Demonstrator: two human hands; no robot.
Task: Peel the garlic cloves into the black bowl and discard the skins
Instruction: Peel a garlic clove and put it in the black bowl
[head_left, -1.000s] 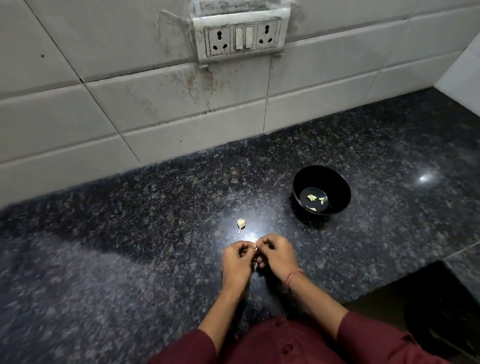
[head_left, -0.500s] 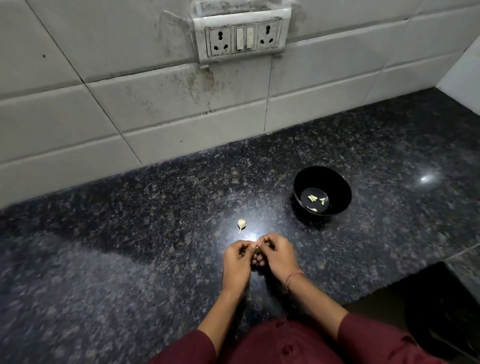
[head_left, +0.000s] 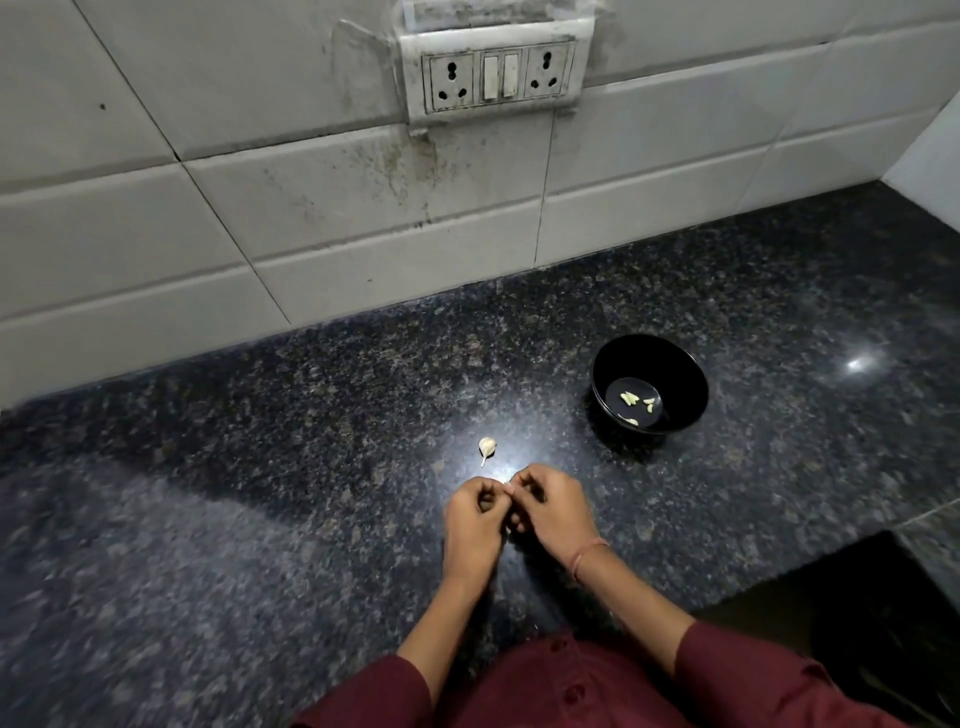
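We look down on a dark speckled stone bench (head_left: 260, 467) that meets a white tiled wall (head_left: 311, 218), where a grimy socket plate (head_left: 498, 75) is mounted. The black bowl (head_left: 680, 366) stands upright on the bench, to the right of the hands and farther from the person. In its bottom we see the peeled cloves (head_left: 629, 398), at least 3 pale pieces lying apart from one another; we cannot make out skins among them. Both hands are close together above the bench near its front. The left hand (head_left: 475, 525) and the right hand (head_left: 553, 512) have their fingers curled inward, and their fingertips meet around the held clove (head_left: 508, 486), of which only a tiny pale speck shows between them; whether it is skinned we cannot tell. Just beyond the hands, touching neither, 1 loose clove (head_left: 487, 447) lies on the bench in its skin with its thin tail pointing toward the person, well apart from the bowl. A thin reddish band (head_left: 587, 556) circles the right wrist, and maroon sleeves (head_left: 743, 670) cover both forearms at the bottom edge.
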